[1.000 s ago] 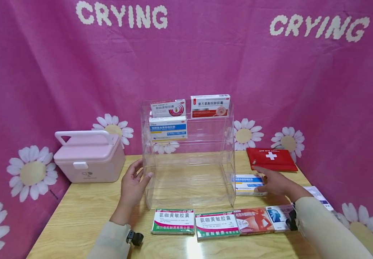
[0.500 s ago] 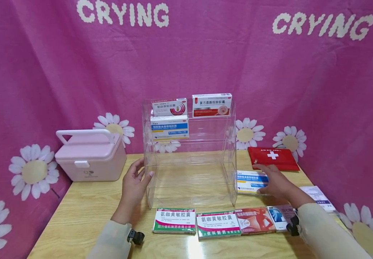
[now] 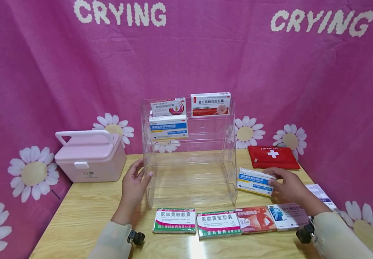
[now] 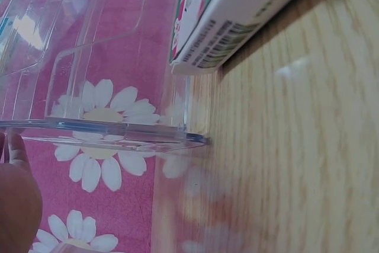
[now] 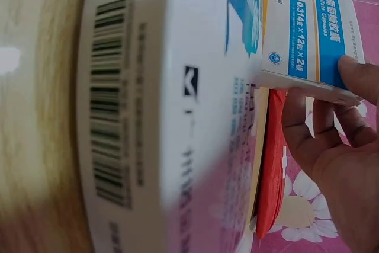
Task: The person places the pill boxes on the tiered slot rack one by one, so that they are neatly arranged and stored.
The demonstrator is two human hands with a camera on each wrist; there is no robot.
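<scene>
My right hand (image 3: 290,187) pinches the right end of a blue-and-white medicine box (image 3: 254,181), thumb on its printed front and fingers behind. The box is tilted, just right of a clear tiered display rack (image 3: 189,176). In the right wrist view, the same medicine box (image 5: 305,34) appears between thumb and fingers. My left hand (image 3: 134,189) rests against the rack's left side with its fingers loosely extended; only part of the left hand (image 4: 18,199) shows in the left wrist view. Upper tiers hold a matching blue-and-white box (image 3: 168,128), a pink-and-white box (image 3: 167,108) and a red-and-white box (image 3: 210,105).
Two green-and-magenta boxes (image 3: 174,220), a red box (image 3: 255,220) and a white-and-purple box (image 3: 286,216) lie in front. Another white box (image 3: 320,196) lies at right. A red first aid pouch (image 3: 273,158) and a pink lidded case (image 3: 89,158) stand farther back.
My right hand has lifted the blue-and-white box and tilted it, drawing it slightly to the right. The left hand stays at the rack's side.
</scene>
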